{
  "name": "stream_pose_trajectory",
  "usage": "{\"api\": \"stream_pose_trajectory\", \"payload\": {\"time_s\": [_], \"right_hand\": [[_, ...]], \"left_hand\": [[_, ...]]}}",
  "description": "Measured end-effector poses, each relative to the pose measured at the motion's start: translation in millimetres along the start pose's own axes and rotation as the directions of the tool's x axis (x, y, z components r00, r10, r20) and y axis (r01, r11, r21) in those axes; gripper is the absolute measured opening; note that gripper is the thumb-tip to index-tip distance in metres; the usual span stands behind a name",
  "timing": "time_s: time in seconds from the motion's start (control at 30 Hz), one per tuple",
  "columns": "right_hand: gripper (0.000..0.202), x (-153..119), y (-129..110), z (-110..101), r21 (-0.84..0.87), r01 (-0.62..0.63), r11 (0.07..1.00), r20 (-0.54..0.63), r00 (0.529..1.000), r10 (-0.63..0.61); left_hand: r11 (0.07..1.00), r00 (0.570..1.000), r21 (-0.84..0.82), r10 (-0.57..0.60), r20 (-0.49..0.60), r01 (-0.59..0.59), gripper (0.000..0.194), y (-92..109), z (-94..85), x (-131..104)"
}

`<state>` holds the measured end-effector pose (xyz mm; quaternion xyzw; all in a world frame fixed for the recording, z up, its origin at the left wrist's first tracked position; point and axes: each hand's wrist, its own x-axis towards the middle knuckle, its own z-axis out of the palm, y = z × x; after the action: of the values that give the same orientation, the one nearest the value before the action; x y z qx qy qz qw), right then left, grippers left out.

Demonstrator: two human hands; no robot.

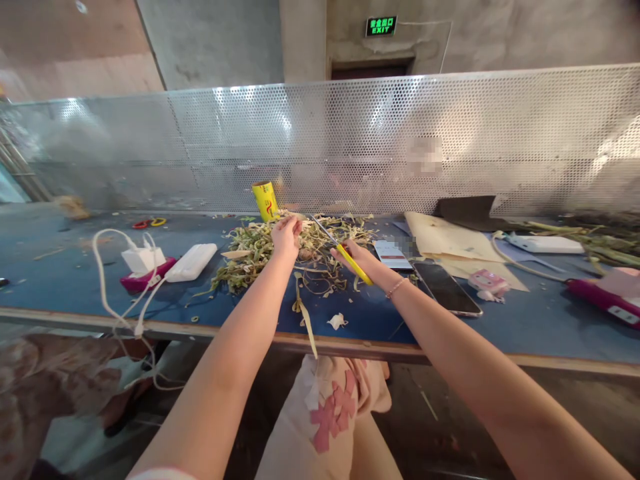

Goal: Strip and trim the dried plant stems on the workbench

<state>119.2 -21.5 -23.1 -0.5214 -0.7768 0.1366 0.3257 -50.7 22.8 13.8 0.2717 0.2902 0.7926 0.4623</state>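
My right hand (350, 253) is closed round a tool with a yellow handle (356, 265) and a long, thin metal shaft (324, 230); its exact kind is unclear. The shaft slants up and left toward my left hand (287, 235). The left fingers are pinched together, and whatever they hold is too small to make out. Both hands are over a heap of wilted green and pale plant scraps (250, 243). A yellow printed cylinder (265, 201) stands upright just behind my left hand. A long pale leaf strip (308, 327) hangs over the table's front edge.
On the left lie scissors (150, 223), a white power bank (191, 262) and cables. To the right are two phones (445, 288) (393, 255), brown paper (440, 237), a pink figurine (489, 285) and plant stems (610, 247). A perforated metal screen (310, 147) borders the blue table's back.
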Motion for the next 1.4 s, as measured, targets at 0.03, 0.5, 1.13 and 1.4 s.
{"api": "stream_pose_trajectory", "payload": {"time_s": [0.03,0.5,1.13,1.4], "right_hand": [[0.039,0.0,0.1,0.8,-0.009,0.002,1.0,0.01,1.0,-0.002],[0.036,0.3,-5.0,-0.7,-0.072,-0.002,0.997,-0.003,1.0,0.002],[0.039,1.4,-3.0,-2.0,-0.074,0.031,0.997,-0.04,0.999,-0.034],[0.041,3.3,1.3,-4.0,-0.06,0.032,0.998,-0.018,0.999,-0.033]], "left_hand": [[1.0,1.0,-0.02,-0.007,0.0,0.007,0.014,0.8,-0.1,-0.5],[1.0,0.999,-0.014,-0.013,0.05,0.014,0.015,0.7,2.5,-3.4],[1.0,0.995,0.027,-0.002,0.096,-0.001,0.016,-2.1,0.7,0.1],[1.0,0.996,-0.005,0.005,0.089,-0.004,0.015,-2.6,1.0,0.6]]}}
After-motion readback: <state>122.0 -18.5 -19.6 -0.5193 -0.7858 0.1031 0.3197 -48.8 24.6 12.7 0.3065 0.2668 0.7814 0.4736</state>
